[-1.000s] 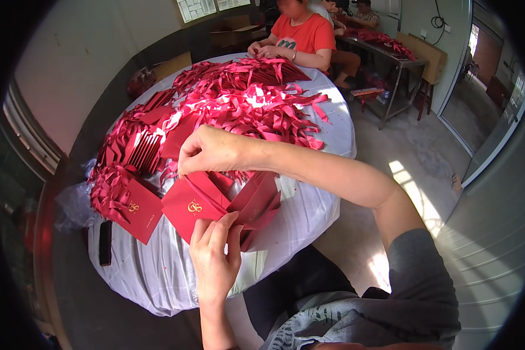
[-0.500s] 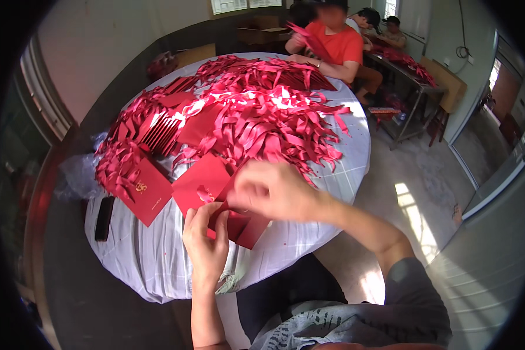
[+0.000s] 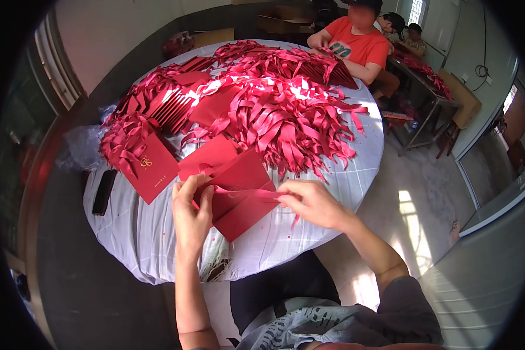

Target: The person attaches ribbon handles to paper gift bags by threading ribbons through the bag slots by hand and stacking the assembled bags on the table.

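Head's left fisheye here, looking down from above and behind the left hand (image 3: 191, 213) and right hand (image 3: 315, 203), near enough to catch both whole, facing forward, out across the round table (image 3: 140, 245) stretching beyond them!

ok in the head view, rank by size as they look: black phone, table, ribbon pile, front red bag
Largest to smallest:
1. Table
2. Ribbon pile
3. Front red bag
4. Black phone

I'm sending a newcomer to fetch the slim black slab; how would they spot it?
Find the round, white-clothed table. On its left edge, beside the leftmost flat red paper bag with gold emblem, lies the slim black rectangular slab. It is black, unlike the red bag and white cloth.
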Tool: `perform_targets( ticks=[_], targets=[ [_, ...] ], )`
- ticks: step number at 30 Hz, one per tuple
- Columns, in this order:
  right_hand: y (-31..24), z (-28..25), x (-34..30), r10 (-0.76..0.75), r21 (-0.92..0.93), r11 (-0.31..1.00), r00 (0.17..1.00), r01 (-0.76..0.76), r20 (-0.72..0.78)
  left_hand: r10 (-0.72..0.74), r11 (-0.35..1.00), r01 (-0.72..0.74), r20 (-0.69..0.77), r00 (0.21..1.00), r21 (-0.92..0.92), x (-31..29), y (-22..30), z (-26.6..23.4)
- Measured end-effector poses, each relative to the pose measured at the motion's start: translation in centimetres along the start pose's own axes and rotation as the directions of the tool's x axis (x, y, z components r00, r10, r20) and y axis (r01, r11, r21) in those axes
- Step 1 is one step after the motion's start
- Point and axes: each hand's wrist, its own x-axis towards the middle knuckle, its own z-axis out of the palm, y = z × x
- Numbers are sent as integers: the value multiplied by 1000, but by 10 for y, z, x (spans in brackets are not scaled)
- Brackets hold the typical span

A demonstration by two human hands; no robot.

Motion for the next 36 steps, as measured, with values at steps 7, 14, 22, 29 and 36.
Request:
perform_targets(
  ticks=[7,14,22,29,36],
  targets=[
    [-4,-35,-29,198,265,950,974,-164,-110,208,963,-211,34,978,165,-4,8,-15],
    [-2,-40,-45,88,599,791,944,127,-317,389,870,-391,70,919,301,-10,33,-13],
    [-21,-16,-11,-74,909,368,981,193,-178,407,844,-438,162,899,310,-18,46,-16],
    [-24,10,14,-212,136,954,924,266,-320,375,853,-411,169,912,323,-21,49,-15],
    [-25,17,14,-271,37,951,883,307,-383,420,783,-480,232,877,396,-15,72,4]
  ],
)
